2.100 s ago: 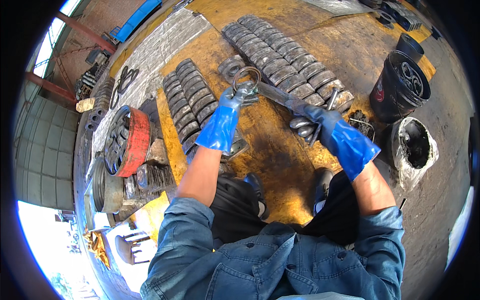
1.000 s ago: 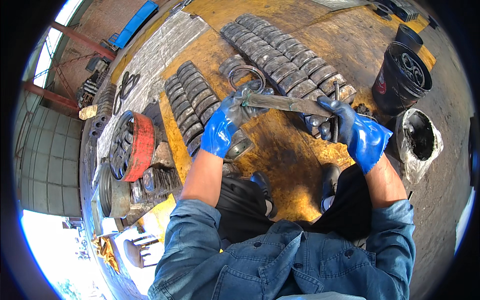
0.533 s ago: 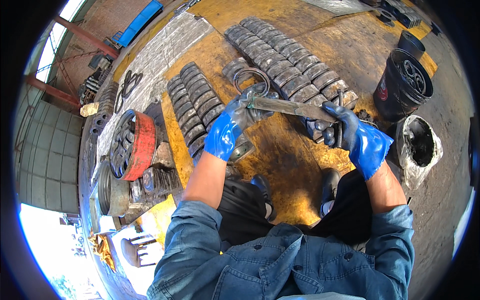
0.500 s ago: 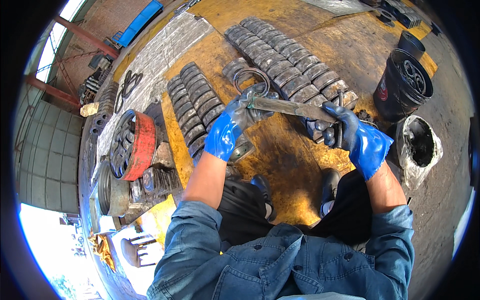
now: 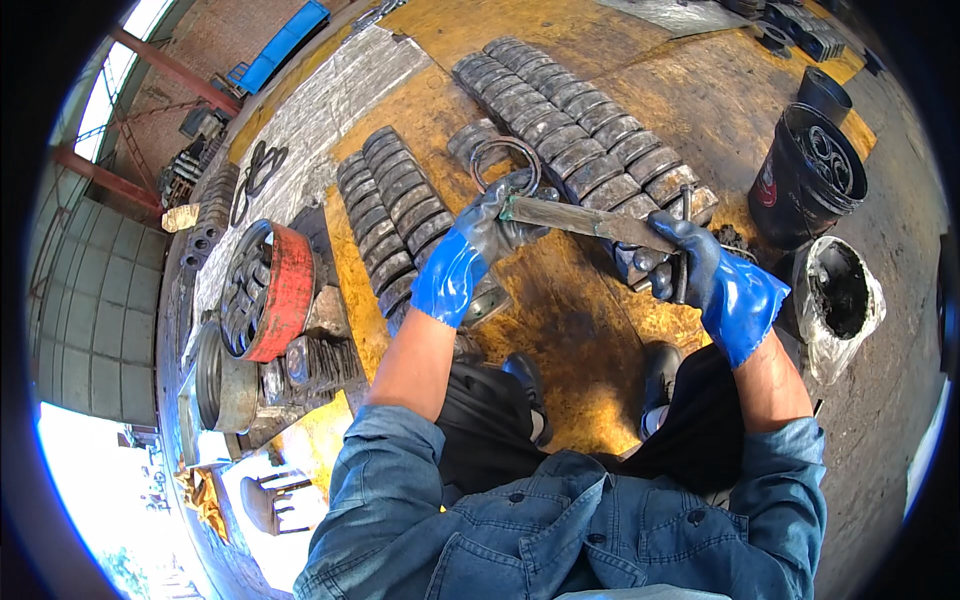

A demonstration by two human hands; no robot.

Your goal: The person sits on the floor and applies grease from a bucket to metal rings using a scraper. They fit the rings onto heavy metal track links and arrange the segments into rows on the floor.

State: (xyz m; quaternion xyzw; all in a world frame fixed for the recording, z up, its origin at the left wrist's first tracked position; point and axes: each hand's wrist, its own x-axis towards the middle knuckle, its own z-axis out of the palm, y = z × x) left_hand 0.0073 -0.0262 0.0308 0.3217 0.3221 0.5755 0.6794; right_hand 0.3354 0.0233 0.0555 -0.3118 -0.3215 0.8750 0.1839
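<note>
With the view read as a clock face, a metal ring [image 5: 505,142] is shown near 12 o'clock, raised above the yellow-stained floor [image 5: 570,380]. Its lower edge is gripped by the left hand [image 5: 494,220], whose gloved fingers are curled inward. A flat metal bar [image 5: 590,221], greenish at its left tip, is clasped near its other end by the gloved fingers of the right hand [image 5: 705,265], toward 3 o'clock; its left tip is set against the left glove, though whether the ring is touched cannot be told. A thin rod [image 5: 686,206] is seen crossing beside the right fingers. Dark metal blocks are arranged in a long double row [image 5: 575,155] at 1 o'clock and a shorter one [image 5: 400,205] at 11. A black bucket [image 5: 782,200] is placed at 2 o'clock, a white bag [image 5: 832,362] at 3, and a red drum [image 5: 287,290] at 9.
</note>
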